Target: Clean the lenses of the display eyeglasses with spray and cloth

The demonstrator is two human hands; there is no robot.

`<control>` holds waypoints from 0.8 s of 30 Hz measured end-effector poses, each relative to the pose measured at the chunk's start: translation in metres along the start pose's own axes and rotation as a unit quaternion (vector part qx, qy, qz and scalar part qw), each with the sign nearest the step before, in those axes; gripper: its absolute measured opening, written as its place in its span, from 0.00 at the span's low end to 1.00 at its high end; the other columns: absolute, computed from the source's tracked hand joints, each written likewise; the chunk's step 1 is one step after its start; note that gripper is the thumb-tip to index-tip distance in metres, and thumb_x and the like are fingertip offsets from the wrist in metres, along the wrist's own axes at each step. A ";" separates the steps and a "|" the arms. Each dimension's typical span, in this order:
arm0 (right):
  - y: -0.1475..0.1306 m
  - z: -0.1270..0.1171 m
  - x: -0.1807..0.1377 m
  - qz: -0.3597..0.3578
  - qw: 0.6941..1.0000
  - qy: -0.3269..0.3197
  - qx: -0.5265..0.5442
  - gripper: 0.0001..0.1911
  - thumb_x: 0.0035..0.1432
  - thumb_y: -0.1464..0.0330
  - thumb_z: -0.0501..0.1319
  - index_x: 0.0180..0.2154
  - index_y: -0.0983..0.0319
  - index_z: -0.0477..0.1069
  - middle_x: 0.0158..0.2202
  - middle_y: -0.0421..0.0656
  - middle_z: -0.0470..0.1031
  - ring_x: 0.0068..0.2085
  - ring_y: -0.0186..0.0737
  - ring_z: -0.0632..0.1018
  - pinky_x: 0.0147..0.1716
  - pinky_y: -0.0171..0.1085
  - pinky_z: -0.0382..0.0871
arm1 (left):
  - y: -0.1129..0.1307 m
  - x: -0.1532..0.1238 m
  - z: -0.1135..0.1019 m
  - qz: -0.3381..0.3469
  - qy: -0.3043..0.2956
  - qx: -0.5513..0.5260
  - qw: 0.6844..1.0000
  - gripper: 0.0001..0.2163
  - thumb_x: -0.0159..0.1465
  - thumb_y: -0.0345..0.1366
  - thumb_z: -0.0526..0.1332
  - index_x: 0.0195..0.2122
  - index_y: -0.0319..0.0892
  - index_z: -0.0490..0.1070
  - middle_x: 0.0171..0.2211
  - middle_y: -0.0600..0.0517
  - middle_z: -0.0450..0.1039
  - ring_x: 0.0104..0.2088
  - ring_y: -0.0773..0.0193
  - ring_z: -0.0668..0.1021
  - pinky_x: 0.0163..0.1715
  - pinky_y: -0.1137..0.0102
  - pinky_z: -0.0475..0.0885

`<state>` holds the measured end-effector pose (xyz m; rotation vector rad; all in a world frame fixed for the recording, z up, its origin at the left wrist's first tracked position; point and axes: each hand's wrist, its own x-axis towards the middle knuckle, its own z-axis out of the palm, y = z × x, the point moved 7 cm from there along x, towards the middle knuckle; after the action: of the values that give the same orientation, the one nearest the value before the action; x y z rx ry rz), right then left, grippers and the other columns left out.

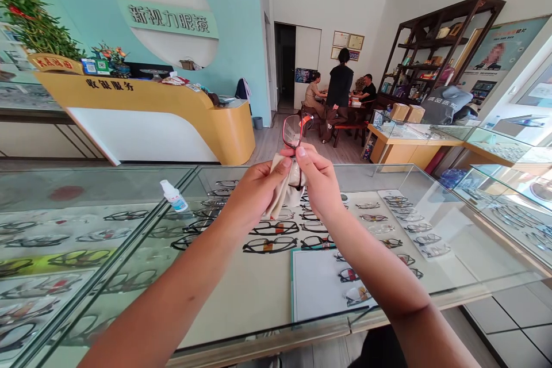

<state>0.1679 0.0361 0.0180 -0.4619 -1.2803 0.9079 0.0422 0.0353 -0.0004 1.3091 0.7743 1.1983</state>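
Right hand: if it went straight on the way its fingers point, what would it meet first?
The right hand points up and leftward, pinching the glasses at the cloth. Almost at once it would meet the left hand, whose thumb sits just across the cloth; depth is hard to judge.

A: Where can a hand pass?
B: Over the flat glass tabletop (241,293); the air is open ahead and right of the right hand (319,184).
A: What is in the way?
B: A small white plastic bottle (174,196) on the glass, well left of the left hand (254,190). A beige cloth (282,198) fills the gap between the hands. Rows of dark-framed glasses (269,244) lie shut under the glass.
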 end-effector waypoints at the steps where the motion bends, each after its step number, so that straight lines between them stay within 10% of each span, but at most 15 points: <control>1: -0.001 0.000 0.000 -0.005 1.000 -0.003 -0.004 0.18 0.66 0.44 0.71 0.40 0.49 0.92 0.52 0.45 0.81 0.64 0.50 0.78 0.69 0.49 0.70 | 0.001 0.000 0.000 0.000 -0.004 0.001 1.000 0.31 0.54 0.66 0.79 0.30 0.40 0.77 0.23 0.52 0.73 0.20 0.67 0.72 0.18 0.73 0.64; 9: -0.006 0.001 -0.001 -0.035 0.998 -0.029 -0.041 0.16 0.71 0.48 0.69 0.44 0.47 0.92 0.52 0.45 0.81 0.64 0.48 0.77 0.69 0.48 0.69 | 0.001 -0.001 -0.001 -0.011 -0.012 0.013 1.000 0.30 0.53 0.65 0.80 0.28 0.42 0.74 0.18 0.57 0.65 0.15 0.72 0.61 0.15 0.73 0.54; 24: -0.006 0.002 -0.002 -0.027 0.999 -0.015 -0.021 0.16 0.70 0.48 0.69 0.42 0.49 0.92 0.53 0.44 0.80 0.64 0.49 0.78 0.69 0.47 0.70 | 0.000 -0.001 0.000 -0.010 -0.029 0.004 1.000 0.25 0.55 0.58 0.82 0.33 0.41 0.77 0.23 0.54 0.74 0.21 0.68 0.73 0.20 0.72 0.69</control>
<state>0.1675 0.0308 0.0218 -0.4468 -1.3359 0.8468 0.0420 0.0346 -0.0007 1.3337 0.7498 1.1376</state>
